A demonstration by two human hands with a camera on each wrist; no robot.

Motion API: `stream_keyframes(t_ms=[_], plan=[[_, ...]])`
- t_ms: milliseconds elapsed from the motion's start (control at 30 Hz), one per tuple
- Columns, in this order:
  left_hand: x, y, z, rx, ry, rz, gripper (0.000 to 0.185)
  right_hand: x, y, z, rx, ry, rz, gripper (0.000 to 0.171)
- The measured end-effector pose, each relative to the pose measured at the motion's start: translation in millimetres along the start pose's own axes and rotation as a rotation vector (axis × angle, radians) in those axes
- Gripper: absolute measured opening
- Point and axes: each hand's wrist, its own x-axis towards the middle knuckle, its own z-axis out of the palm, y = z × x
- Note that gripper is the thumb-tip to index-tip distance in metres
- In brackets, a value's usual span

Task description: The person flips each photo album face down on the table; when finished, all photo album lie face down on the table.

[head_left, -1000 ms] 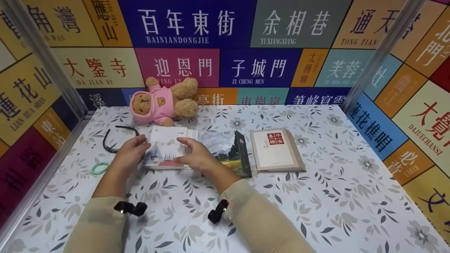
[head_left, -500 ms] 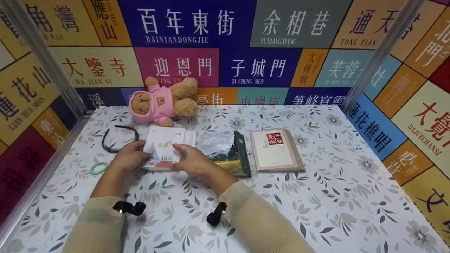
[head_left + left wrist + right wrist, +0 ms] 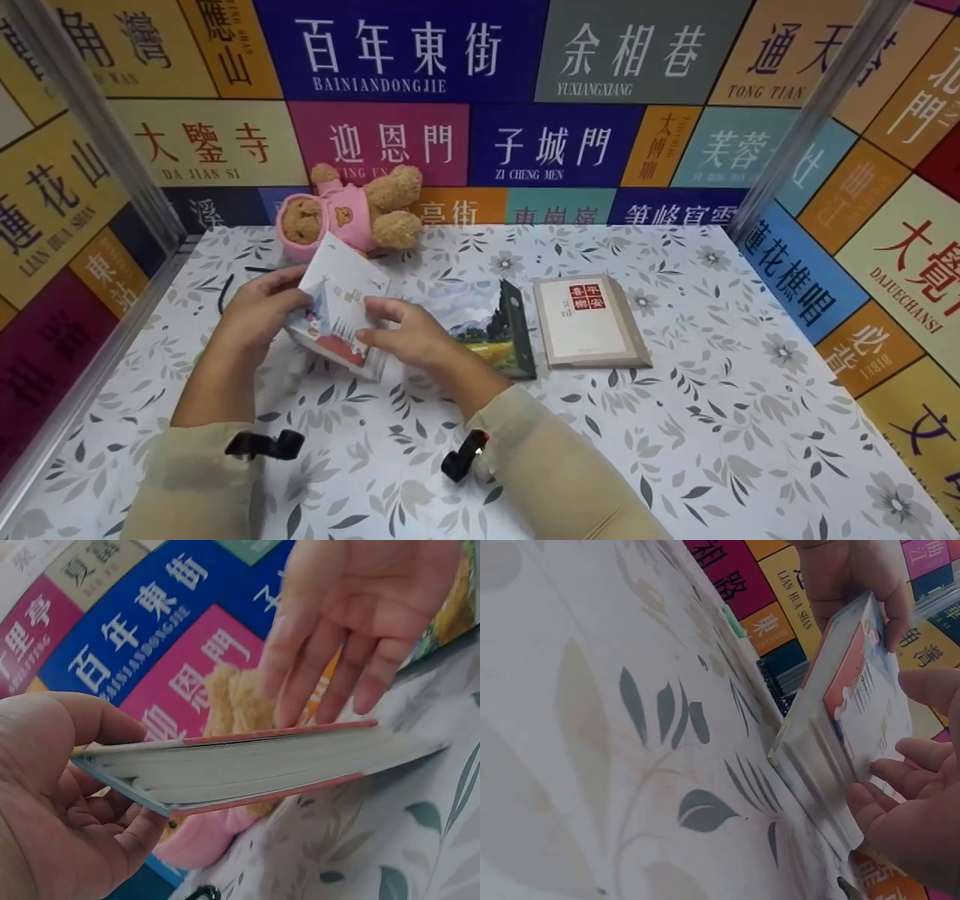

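Observation:
A thick book [image 3: 341, 300] with a white, red and blue illustrated cover is tilted up from the table. My left hand [image 3: 255, 311] grips its left edge, thumb on one cover and fingers on the other, as the left wrist view shows. That view also looks onto the page block [image 3: 247, 769] between the covers. My right hand [image 3: 412, 334] is beside the book's right side, its fingers loosely extended with the tips right at the front cover. In the right wrist view the right hand [image 3: 922, 780] overlaps the cover.
Right of the hands lies a landscape-painting book [image 3: 480, 322] with a dark spine. Farther right is a cream book [image 3: 589, 319] with red squares. A pink-hooded teddy bear [image 3: 349, 214] lies behind. A black headband [image 3: 225, 292] is partly hidden by the left hand.
The book was lying flat between both hands; its left side is now raised and turned, gripped by the left hand. The right hand has stayed near its right edge.

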Motion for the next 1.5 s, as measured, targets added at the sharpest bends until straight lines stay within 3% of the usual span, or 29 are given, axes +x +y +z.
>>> stream_keyframes(t_ms=[267, 367, 567, 667, 900, 1267, 1500], plan=[[-6.4, 5.3, 21.4, -0.135, -0.143, 0.051, 0.047, -3.8, -13.0, -4.9, 0.107, 0.044, -0.066, 0.058], [-7.0, 5.5, 25.1, -0.158, -0.174, 0.104, 0.049, -5.6, -15.5, -6.0, 0.126, 0.059, -0.066, 0.061], [-11.0, 10.0, 33.6, -0.167, -0.194, 0.227, 0.055, -10.5, -24.1, -7.2, 0.196, 0.05, -0.088, 0.067], [-13.5, 12.9, 39.0, -0.13, -0.175, 0.245, 0.057, -11.8, -27.8, -6.9, 0.209, 0.047, -0.096, 0.066], [-11.4, 12.3, 43.6, -0.075, -0.148, 0.185, 0.065, -11.6, -27.5, -8.6, 0.31, 0.028, -0.068, 0.061], [0.2, 0.6, 37.4, -0.106, -0.16, 0.106, 0.065, -3.9, -15.6, -11.0, 0.399, 0.015, -0.019, 0.066], [-2.8, 2.4, 32.1, -0.024, -0.112, 0.065, 0.063, -4.4, -12.1, -4.9, 0.522, -0.043, 0.0, 0.069]])
